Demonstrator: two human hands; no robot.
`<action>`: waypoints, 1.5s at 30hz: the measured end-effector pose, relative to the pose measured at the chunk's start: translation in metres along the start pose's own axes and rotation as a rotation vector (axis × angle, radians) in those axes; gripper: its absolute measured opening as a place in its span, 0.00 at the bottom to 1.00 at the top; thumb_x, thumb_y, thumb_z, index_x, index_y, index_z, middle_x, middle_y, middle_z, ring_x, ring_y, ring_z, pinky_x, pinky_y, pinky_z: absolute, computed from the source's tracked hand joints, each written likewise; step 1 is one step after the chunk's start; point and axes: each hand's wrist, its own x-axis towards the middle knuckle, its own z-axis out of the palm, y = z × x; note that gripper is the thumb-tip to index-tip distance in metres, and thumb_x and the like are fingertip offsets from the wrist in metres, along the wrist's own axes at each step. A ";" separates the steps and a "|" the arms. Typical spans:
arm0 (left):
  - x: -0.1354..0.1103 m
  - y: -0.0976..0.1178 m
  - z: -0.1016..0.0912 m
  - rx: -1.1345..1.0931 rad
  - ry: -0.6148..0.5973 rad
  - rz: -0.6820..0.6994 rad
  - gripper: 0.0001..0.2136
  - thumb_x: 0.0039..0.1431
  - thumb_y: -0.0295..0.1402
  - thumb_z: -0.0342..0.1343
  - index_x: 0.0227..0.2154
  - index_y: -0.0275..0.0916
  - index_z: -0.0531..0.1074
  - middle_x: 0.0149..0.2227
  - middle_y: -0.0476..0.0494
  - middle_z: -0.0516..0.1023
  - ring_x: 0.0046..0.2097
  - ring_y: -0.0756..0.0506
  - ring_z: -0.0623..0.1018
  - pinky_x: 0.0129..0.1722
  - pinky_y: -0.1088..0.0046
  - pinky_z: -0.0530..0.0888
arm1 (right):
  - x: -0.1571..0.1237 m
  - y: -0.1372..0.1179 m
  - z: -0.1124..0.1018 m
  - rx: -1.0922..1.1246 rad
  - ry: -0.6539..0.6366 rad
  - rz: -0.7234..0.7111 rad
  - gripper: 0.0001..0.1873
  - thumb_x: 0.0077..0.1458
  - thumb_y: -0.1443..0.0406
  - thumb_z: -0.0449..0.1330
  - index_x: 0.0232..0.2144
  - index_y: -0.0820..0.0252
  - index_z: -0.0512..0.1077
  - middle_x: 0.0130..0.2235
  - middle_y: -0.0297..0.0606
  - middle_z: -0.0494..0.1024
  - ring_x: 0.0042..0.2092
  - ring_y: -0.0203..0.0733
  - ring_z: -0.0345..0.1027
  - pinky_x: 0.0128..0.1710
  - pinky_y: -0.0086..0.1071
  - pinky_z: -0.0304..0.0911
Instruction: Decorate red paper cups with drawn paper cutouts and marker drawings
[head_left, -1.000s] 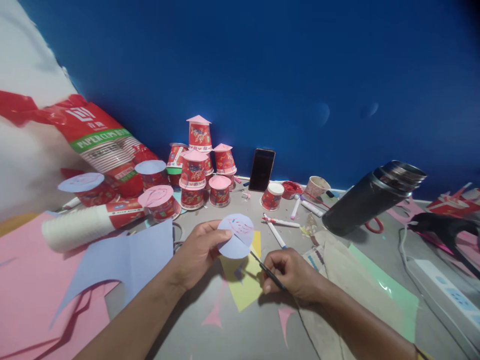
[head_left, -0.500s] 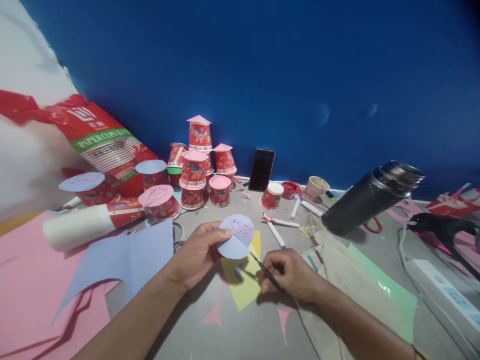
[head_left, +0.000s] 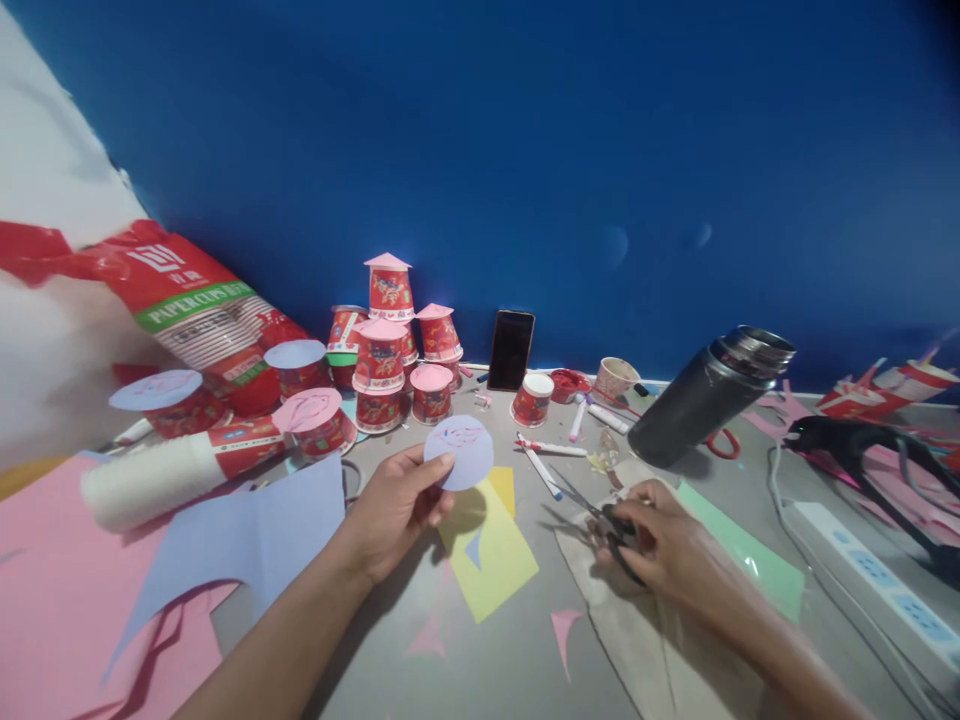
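My left hand (head_left: 401,505) pinches a pale lavender paper disc (head_left: 459,455) by its lower left edge. Pink scribbles cover its upper face. Beneath it on the table lie yellow paper sheets (head_left: 495,575), with a small blue paper scrap (head_left: 474,550) on top. To the right, my right hand (head_left: 656,540) is closed around black-handled scissors (head_left: 611,520), their blades pointing up and left over a beige cloth (head_left: 630,630). Pink paper scraps (head_left: 564,640) lie between the hands.
Red paper cups (head_left: 379,360) with pink paper tops stand stacked behind. At left are a cup bag (head_left: 202,290), a cup sleeve (head_left: 150,490) and coloured paper (head_left: 67,590). A phone (head_left: 511,350), markers (head_left: 551,450), tilted dark flask (head_left: 697,400) and power strip (head_left: 885,580) are also there.
My right hand has carried the scissors right, away from the paper disc. The small blue scrap, blurred before, now rests on the yellow paper. The disc has shifted slightly up and left.
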 end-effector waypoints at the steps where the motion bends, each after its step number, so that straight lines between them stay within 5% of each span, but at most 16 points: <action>1: 0.000 -0.001 0.000 0.006 0.000 -0.005 0.21 0.39 0.44 0.78 0.29 0.34 0.78 0.24 0.50 0.74 0.22 0.55 0.68 0.18 0.81 0.64 | -0.005 0.007 -0.002 -0.045 -0.046 0.078 0.07 0.54 0.62 0.67 0.28 0.56 0.72 0.34 0.37 0.75 0.31 0.40 0.67 0.32 0.32 0.58; 4: 0.000 -0.004 0.001 0.027 -0.014 -0.029 0.21 0.36 0.38 0.80 0.32 0.33 0.80 0.26 0.49 0.76 0.24 0.53 0.71 0.21 0.80 0.67 | -0.014 0.022 -0.006 -0.071 -0.193 0.186 0.10 0.53 0.66 0.65 0.27 0.55 0.65 0.25 0.30 0.71 0.28 0.39 0.63 0.29 0.30 0.51; 8: -0.001 -0.005 0.005 0.062 -0.036 -0.054 0.22 0.35 0.35 0.79 0.36 0.34 0.81 0.29 0.48 0.78 0.25 0.54 0.70 0.22 0.80 0.66 | -0.014 0.024 -0.016 -0.022 -0.291 0.175 0.07 0.52 0.71 0.61 0.32 0.56 0.67 0.27 0.29 0.73 0.29 0.37 0.63 0.30 0.29 0.50; 14: -0.005 -0.003 0.010 0.109 -0.071 -0.056 0.22 0.36 0.35 0.78 0.37 0.35 0.82 0.29 0.47 0.78 0.26 0.53 0.70 0.26 0.78 0.68 | -0.012 0.009 -0.030 -0.135 -0.289 0.127 0.11 0.49 0.75 0.58 0.32 0.56 0.63 0.32 0.31 0.74 0.33 0.37 0.61 0.31 0.30 0.48; 21: -0.006 -0.008 0.007 0.094 -0.071 -0.046 0.15 0.40 0.34 0.75 0.30 0.34 0.80 0.25 0.48 0.76 0.25 0.53 0.69 0.24 0.78 0.65 | -0.007 0.003 -0.045 -0.199 -0.438 0.058 0.09 0.49 0.73 0.62 0.33 0.58 0.68 0.33 0.34 0.75 0.32 0.38 0.63 0.30 0.29 0.48; 26: -0.007 -0.008 0.010 0.059 -0.131 -0.058 0.12 0.42 0.33 0.73 0.27 0.34 0.78 0.24 0.47 0.75 0.25 0.51 0.71 0.23 0.78 0.65 | 0.001 -0.003 -0.043 -0.259 -0.417 0.030 0.12 0.44 0.74 0.66 0.29 0.57 0.69 0.28 0.32 0.73 0.28 0.38 0.64 0.28 0.31 0.45; 30: -0.006 -0.008 0.010 0.073 -0.173 -0.067 0.13 0.43 0.35 0.74 0.29 0.34 0.79 0.24 0.47 0.75 0.24 0.52 0.70 0.22 0.78 0.64 | 0.008 -0.011 -0.052 -0.098 -0.535 0.103 0.08 0.46 0.75 0.63 0.26 0.57 0.71 0.22 0.30 0.73 0.25 0.37 0.66 0.27 0.30 0.48; 34: -0.006 -0.012 0.009 0.130 -0.220 -0.093 0.15 0.45 0.38 0.74 0.31 0.33 0.81 0.24 0.47 0.74 0.23 0.53 0.68 0.23 0.78 0.64 | 0.019 -0.031 -0.059 0.165 -0.345 -0.108 0.06 0.56 0.66 0.62 0.28 0.59 0.76 0.28 0.34 0.78 0.30 0.37 0.67 0.30 0.29 0.55; 39: -0.007 -0.015 0.013 0.189 -0.240 -0.078 0.14 0.45 0.38 0.73 0.30 0.33 0.81 0.24 0.48 0.71 0.25 0.53 0.64 0.24 0.77 0.60 | 0.043 -0.067 -0.033 0.659 -0.294 -0.086 0.15 0.55 0.54 0.67 0.33 0.60 0.78 0.30 0.32 0.76 0.30 0.35 0.64 0.31 0.29 0.57; 45: -0.005 -0.017 0.012 0.286 -0.217 -0.049 0.13 0.48 0.38 0.70 0.30 0.33 0.81 0.22 0.50 0.66 0.24 0.53 0.56 0.24 0.75 0.52 | 0.056 -0.078 -0.004 0.842 -0.384 -0.070 0.17 0.46 0.55 0.74 0.27 0.60 0.74 0.26 0.29 0.73 0.29 0.33 0.62 0.31 0.28 0.57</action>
